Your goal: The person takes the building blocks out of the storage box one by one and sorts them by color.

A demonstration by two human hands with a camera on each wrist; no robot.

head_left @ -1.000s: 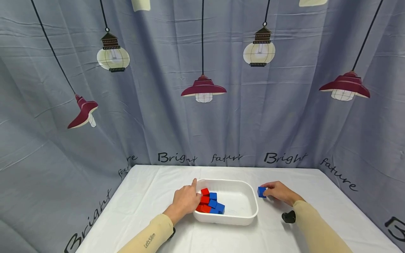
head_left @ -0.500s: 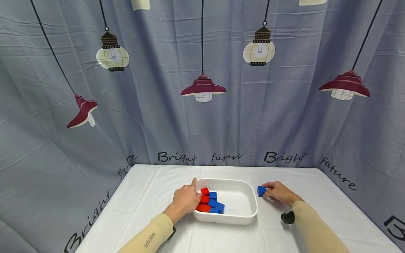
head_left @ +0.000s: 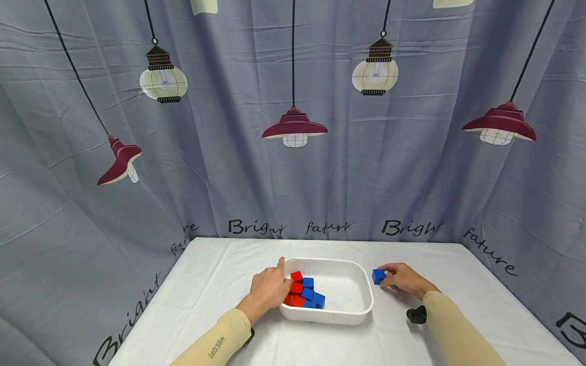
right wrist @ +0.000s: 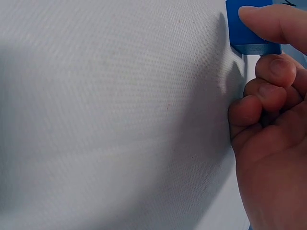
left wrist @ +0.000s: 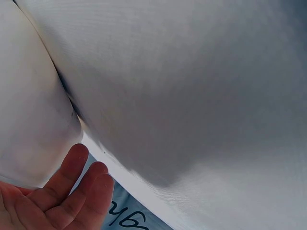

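Twice holding: pinching blue cube [head_left: 378, 277] snugly in right hand [head_left: 405, 279] at three o'clock of tray [head_left: 326, 317], thumb-hooking left hand [head_left: 269, 286] over it at nine; probably handling light, rigid, suiting opposite-face gripping.

White-clothed table [head_left: 320, 345] with white tray [head_left: 327, 317], blue cube [head_left: 378, 277] beside it.

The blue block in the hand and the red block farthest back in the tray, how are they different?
Colour: the blue block is blue, the red block red.
Place: the blue block is outside the tray, pinched by the right hand; the red block lies inside.
Company: the blue block is apart from the other blocks; the red block is among them.
Both look cube-shaped.
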